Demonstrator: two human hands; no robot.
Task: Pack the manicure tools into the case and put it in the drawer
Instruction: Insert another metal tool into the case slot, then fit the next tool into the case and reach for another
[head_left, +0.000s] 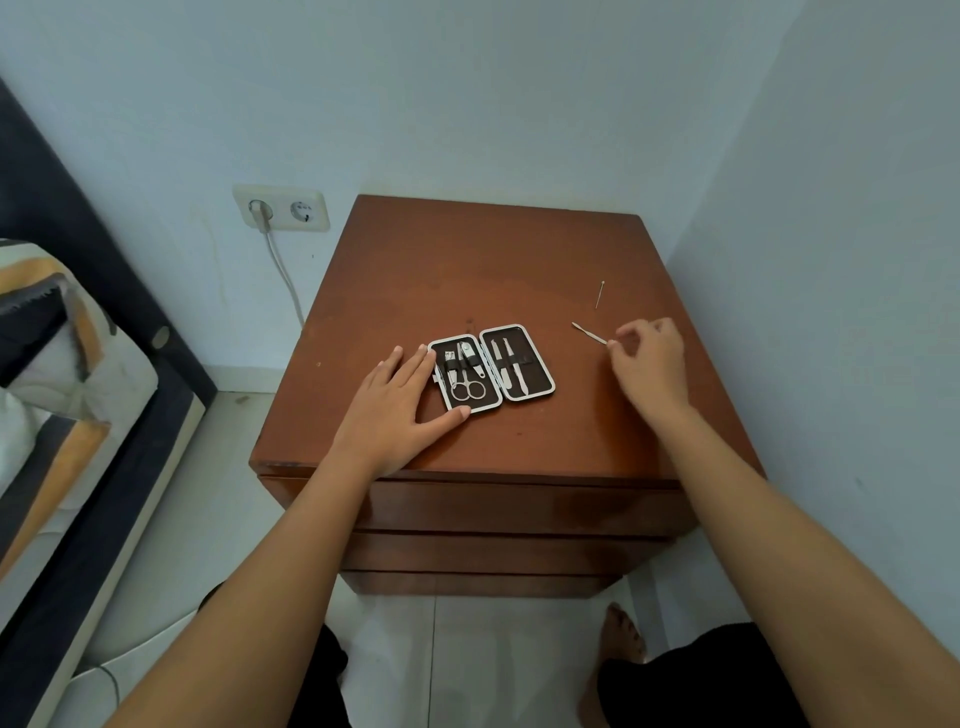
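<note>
Nightstand top (467, 270): left hand (400, 405) flat, splayed, steadying open case (491, 368); right hand (649, 358) fingertips pinching cuticle pusher (588, 333)—lift by its end, slide under a free strap; thin probe (600, 294) beyond, loose.

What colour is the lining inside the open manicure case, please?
Dark brown lining, seen in the head view.

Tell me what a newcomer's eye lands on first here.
The open manicure case at the middle of the brown nightstand, scissors and clippers strapped inside. The left hand lies flat against its left edge. To the right, the right hand pinches a thin metal tool; a pin-like tool lies beyond.
</note>
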